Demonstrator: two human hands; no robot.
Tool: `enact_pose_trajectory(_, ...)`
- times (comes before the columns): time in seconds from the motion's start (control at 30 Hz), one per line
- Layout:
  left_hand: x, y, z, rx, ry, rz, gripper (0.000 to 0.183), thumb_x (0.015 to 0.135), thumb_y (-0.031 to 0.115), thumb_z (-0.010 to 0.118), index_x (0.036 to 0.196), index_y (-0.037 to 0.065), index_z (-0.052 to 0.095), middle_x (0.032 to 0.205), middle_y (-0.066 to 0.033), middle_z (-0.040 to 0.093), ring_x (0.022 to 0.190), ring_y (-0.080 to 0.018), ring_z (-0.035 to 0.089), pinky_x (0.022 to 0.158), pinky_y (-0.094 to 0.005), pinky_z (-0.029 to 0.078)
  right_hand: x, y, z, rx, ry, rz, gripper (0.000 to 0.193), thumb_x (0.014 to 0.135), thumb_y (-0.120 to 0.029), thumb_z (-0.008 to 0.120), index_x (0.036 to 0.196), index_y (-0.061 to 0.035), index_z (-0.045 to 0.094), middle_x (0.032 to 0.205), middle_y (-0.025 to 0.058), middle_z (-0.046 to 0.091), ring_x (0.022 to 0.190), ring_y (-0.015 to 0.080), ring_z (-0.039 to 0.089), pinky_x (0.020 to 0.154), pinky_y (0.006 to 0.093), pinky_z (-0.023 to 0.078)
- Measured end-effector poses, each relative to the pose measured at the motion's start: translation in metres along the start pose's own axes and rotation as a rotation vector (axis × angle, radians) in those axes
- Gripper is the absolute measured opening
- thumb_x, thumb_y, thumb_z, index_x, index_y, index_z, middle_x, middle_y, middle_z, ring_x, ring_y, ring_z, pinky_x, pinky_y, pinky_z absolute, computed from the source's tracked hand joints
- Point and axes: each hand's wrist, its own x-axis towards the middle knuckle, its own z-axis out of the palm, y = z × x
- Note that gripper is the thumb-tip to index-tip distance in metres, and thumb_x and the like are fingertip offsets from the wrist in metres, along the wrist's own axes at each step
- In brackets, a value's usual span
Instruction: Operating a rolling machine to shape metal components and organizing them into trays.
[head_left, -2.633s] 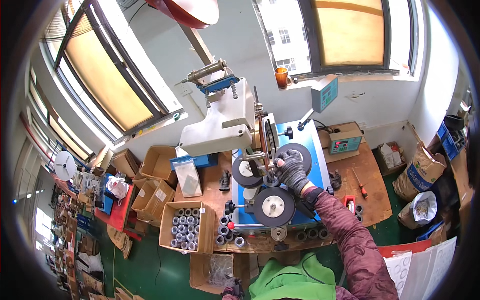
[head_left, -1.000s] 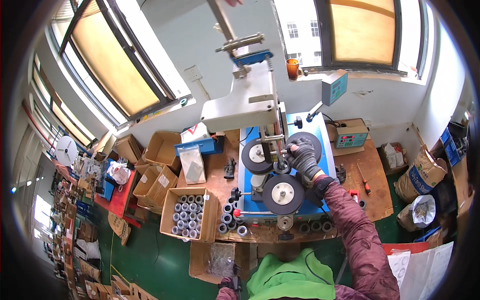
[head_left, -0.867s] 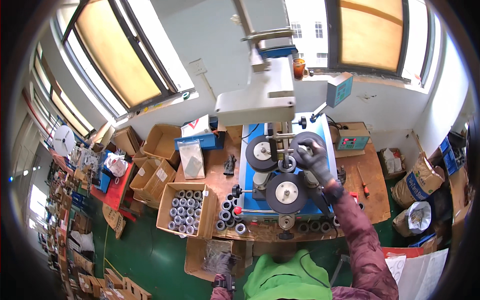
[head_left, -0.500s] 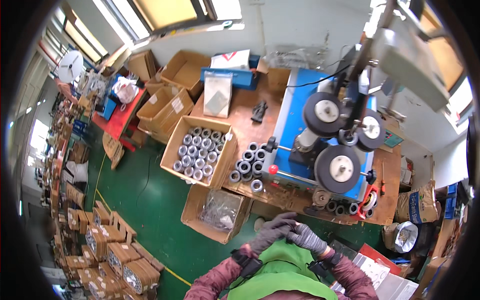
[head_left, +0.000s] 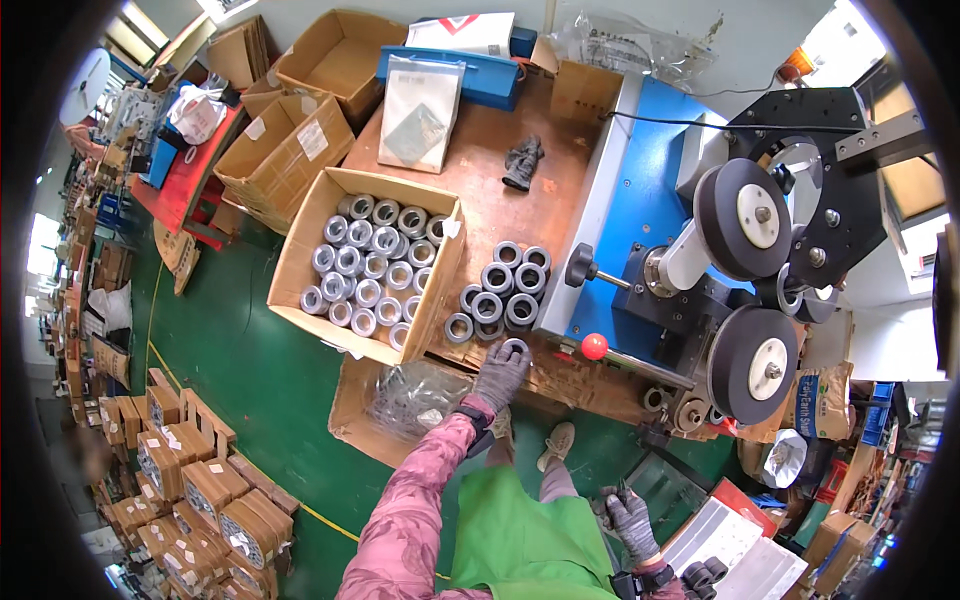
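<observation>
My left hand (head_left: 502, 374), in a dark grey knit glove, reaches to the table's front edge. Its fingers close around a single metal ring (head_left: 514, 346), partly covered by the glove. Just beyond it lies a cluster of similar metal rings (head_left: 497, 290), some stacked. My right hand (head_left: 630, 522), gloved in grey, hangs low beside the green apron (head_left: 520, 540). Its fingers are loosely bent and apart, with nothing seen in them. To the left, an open cardboard box (head_left: 285, 275) holds many upright metal rings in rows.
A blue belt-grinding machine (head_left: 622, 190) with dark wheels and a red knob (head_left: 595, 347) stands at right. A black glove (head_left: 522, 163) lies on the wooden table (head_left: 470, 200). Below the table edge sits a carton with clear plastic (head_left: 410, 395). Taped cartons (head_left: 210, 490) are stacked lower left.
My hands, together in front of the apron before, are now apart. The left has moved forward onto the single ring; the right has dropped down to the right. The view has shifted closer to the table.
</observation>
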Motion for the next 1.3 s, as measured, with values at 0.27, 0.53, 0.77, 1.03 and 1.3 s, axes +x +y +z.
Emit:
enact_pose_trajectory(0.27, -0.024, 0.019, -0.045, -1.304, -0.253, -0.807, 0.040, 0.077, 0.021, 0.063, 0.111, 0.001, 0.053, 0.102, -0.0127, 0.061, 0.085, -0.0240, 0.060, 0.076, -0.0319, 0.049, 0.018, -0.043, -0.003, -0.422, -0.019, -0.337, 0.016, 0.087, -0.016, 0.053, 0.090, -0.0009, 0.058, 0.069, 0.0050, 0.059, 0.061, 0.0113, 0.051, 0.057, 0.0267, 0.042)
enact_pose_trajectory(0.53, -0.110, 0.130, -0.210, -1.622, 0.113, -0.783, 0.054, 0.073, 0.020, 0.072, 0.116, 0.002, 0.045, 0.103, -0.0085, 0.057, 0.092, -0.0176, 0.056, 0.082, -0.0293, 0.047, 0.012, -0.088, 0.035, -0.170, -0.576, -0.416, 0.036, 0.093, -0.036, 0.043, 0.105, -0.0063, 0.058, 0.075, 0.0056, 0.059, 0.060, 0.0126, 0.052, 0.055, 0.0259, 0.041)
enact_pose_trajectory(0.77, -0.153, 0.154, -0.277, -1.541, 0.511, -0.839, 0.052, 0.071, 0.019, 0.075, 0.113, 0.004, 0.049, 0.102, -0.0070, 0.055, 0.095, -0.0164, 0.054, 0.084, -0.0305, 0.046, -0.063, -0.099, 0.046, -0.042, -1.201, 0.050, 0.048, 0.091, -0.044, 0.044, 0.113, -0.0030, 0.054, 0.072, 0.0041, 0.056, 0.046, 0.0071, 0.040, 0.046, 0.0206, 0.034)
enact_pose_trajectory(1.03, -0.191, 0.119, -0.331, -1.048, 0.608, -0.635, 0.048, 0.070, 0.027, 0.076, 0.107, 0.005, 0.054, 0.097, -0.0076, 0.056, 0.088, -0.0161, 0.056, 0.077, -0.0302, 0.048, -0.050, -0.103, 0.134, -0.432, -0.498, -1.040, 0.031, 0.092, -0.030, 0.048, 0.095, -0.0018, 0.060, 0.072, 0.0008, 0.054, 0.063, 0.0070, 0.046, 0.058, 0.0224, 0.039)
enact_pose_trajectory(1.3, -0.237, 0.044, -0.393, -0.708, 0.678, -0.433, 0.044, 0.070, 0.019, 0.076, 0.106, 0.007, 0.054, 0.096, -0.0071, 0.056, 0.087, -0.0172, 0.057, 0.074, -0.0304, 0.048, -0.097, -0.106, 0.251, 0.234, -1.372, -0.056, 0.047, 0.089, -0.046, 0.047, 0.109, -0.0050, 0.056, 0.060, 0.0017, 0.053, 0.049, 0.0091, 0.047, 0.046, 0.0206, 0.036)
